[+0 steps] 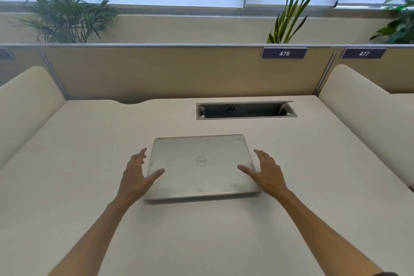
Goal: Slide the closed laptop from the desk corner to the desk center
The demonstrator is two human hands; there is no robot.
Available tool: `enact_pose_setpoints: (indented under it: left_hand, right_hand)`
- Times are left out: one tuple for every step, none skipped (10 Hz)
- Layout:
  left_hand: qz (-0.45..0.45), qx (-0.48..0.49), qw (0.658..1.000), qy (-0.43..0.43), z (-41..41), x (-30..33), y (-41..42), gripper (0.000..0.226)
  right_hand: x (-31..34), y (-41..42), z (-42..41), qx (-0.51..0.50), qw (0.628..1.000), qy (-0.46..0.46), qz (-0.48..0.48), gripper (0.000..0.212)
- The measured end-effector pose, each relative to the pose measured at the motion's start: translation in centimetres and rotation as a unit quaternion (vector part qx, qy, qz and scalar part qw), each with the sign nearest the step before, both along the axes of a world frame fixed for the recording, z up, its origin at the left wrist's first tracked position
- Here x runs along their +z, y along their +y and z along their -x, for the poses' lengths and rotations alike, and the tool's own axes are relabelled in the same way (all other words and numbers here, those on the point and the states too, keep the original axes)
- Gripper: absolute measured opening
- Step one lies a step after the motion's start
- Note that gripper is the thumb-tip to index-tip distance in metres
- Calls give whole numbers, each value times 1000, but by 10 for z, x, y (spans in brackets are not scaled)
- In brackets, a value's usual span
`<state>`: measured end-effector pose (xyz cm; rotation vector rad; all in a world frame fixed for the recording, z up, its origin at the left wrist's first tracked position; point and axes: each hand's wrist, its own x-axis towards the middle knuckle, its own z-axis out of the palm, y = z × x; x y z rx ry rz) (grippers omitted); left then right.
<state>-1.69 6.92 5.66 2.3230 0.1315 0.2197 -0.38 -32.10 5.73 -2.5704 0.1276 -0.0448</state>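
Hands flank the laptop (202, 167), one at each side edge. Left hand (136, 177) is spread open, its thumb lying over the lid near the left edge and its fingers reaching along that side; whether the fingers touch the edge cannot be told. Right hand (266, 173) is likewise open, thumb resting on the lid by the right edge, fingers stretched beside it. Neither hand closes around anything.

Closed and lid-up, the laptop lies flat on the desk (78, 186), about midway between the two side panels and just short of the cable slot (246, 111), well clear of any corner. By that placing, the slide looks finished or nearly so. What remains seems only a small squaring of the slightly skewed laptop, if any, and lifting the hands away.
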Motion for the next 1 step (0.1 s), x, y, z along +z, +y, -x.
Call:
enact_pose_setpoints:
  left_hand:
    - [-62,-8,996,-69,-17,27,-8,83]
  right_hand:
    - [20,1,-15,-4,999,-46,16,100]
